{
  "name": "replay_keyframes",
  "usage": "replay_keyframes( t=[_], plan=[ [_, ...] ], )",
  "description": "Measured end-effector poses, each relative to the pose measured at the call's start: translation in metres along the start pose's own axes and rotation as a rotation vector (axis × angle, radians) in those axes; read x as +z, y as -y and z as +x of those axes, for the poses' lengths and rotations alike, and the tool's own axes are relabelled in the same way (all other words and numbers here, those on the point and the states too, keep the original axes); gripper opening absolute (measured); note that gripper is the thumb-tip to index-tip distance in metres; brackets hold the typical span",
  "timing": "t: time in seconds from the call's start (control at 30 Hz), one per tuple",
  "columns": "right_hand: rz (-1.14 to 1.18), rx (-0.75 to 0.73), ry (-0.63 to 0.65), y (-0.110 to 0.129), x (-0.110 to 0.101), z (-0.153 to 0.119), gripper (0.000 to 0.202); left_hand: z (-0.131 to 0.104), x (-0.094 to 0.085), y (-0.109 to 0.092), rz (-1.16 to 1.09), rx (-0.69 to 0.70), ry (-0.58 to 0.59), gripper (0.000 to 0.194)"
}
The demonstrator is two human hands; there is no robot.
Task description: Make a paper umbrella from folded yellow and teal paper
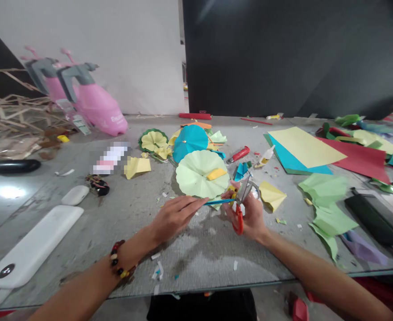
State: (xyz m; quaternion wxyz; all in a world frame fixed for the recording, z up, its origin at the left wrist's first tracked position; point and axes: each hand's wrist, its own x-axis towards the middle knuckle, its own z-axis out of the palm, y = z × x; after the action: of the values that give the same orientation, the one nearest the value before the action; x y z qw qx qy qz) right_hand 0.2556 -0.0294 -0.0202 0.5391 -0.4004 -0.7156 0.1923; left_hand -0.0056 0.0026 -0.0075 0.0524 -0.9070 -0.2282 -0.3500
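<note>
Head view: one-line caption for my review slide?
The left hand holds a thin blue strip while the right hand holds red-handled scissors near a scalloped pale-green paper disc.

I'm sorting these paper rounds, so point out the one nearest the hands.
The pale green scalloped round, just beyond the left hand; the blue round and the yellow-and-green round lie farther back.

Slender blue paper strip (218, 202), nearly level, its right end by red-handled scissors (238, 207), metal blades angled upward.
</note>
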Motion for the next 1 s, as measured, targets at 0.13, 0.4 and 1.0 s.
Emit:
replay_keyframes(
  t=[0.13,0.4,1.0],
  plan=[
    [-0.010,-0.136,0.050,0.005,0.004,0.000,0.055,-0.003,0.002,0.005,-0.011,0.059,0.016,0.031],
    [-0.046,-0.137,0.135,0.004,0.001,0.001,0.060,-0.003,0.003,0.005,-0.018,0.104,0.006,0.031],
    [-0.026,-0.051,0.151,0.003,-0.002,0.003,0.049,-0.005,-0.002,0.017,-0.087,0.017,-0.006,0.026]
  ],
)
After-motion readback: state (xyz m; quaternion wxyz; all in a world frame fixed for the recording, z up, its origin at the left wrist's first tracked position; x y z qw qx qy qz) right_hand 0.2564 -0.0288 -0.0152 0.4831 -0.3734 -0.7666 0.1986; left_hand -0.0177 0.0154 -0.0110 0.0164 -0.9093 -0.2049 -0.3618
